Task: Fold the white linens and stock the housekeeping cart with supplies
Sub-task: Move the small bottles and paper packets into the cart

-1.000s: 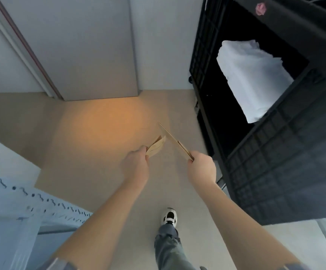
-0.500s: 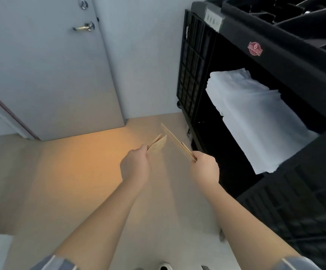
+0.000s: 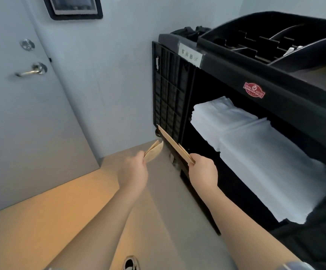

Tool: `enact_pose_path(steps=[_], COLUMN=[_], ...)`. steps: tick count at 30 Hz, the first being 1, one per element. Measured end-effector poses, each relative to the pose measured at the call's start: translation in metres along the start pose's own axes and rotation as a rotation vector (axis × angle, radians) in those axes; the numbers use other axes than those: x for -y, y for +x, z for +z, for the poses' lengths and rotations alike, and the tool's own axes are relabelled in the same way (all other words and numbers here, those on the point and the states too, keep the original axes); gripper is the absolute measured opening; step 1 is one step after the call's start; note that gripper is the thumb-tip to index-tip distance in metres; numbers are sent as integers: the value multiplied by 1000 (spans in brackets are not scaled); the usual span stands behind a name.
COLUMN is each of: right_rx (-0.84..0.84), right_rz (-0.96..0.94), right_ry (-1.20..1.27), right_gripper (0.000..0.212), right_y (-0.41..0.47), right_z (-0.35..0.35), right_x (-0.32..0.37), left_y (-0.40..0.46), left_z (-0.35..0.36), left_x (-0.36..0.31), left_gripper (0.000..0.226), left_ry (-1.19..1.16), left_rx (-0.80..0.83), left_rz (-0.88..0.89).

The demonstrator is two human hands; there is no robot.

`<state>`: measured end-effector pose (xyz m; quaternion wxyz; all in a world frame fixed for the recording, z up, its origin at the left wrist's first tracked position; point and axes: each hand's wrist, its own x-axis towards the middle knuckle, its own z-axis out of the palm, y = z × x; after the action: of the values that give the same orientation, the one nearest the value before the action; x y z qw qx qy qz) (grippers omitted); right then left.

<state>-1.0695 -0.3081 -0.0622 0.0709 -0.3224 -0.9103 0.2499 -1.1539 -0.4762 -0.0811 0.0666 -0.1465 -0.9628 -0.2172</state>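
My left hand [image 3: 134,171] grips a small bunch of tan paper packets [image 3: 154,152] fanned upward. A longer flat stack of tan packets [image 3: 172,145] is pinched in my right hand [image 3: 203,172], angled up to the left. Both hands are held over the floor just left of the black housekeeping cart [image 3: 275,78]. Folded white linens [image 3: 255,152] lie stacked on the cart's middle shelf, to the right of my right hand. The cart's top tray [image 3: 265,45] has black dividers.
A grey door [image 3: 21,114] with a metal lever handle [image 3: 31,71] stands at the left. The grey wall [image 3: 109,84] runs behind the cart's gridded side panel [image 3: 168,98]. Beige floor [image 3: 80,201] spreads below my arms. My shoe [image 3: 131,263] shows at the bottom.
My view has tilted upward, bringing the door handle and the cart's top tray into sight. Both hands keep the same grip on the packets and stay close together.
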Motion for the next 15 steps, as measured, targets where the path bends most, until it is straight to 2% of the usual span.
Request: enact_pose_path(steps=[3, 7, 11, 15], right_rx=[-92, -257, -426, -520], right_rz=[45, 88, 60, 32], right_ry=[82, 238, 320, 345], right_gripper=[23, 17, 13, 19], right_y=[42, 93, 128, 151], right_z=[-7, -32, -73, -124], right_x=[47, 96, 124, 130], left_y=[73, 166, 239, 288], left_z=[-18, -47, -68, -81], left_x=[10, 7, -27, -85], left_gripper=[10, 11, 15, 19], left_ry=[-27, -56, -223, -415], left_rx=[23, -23, -134, -119], left_rz=[53, 187, 383, 671])
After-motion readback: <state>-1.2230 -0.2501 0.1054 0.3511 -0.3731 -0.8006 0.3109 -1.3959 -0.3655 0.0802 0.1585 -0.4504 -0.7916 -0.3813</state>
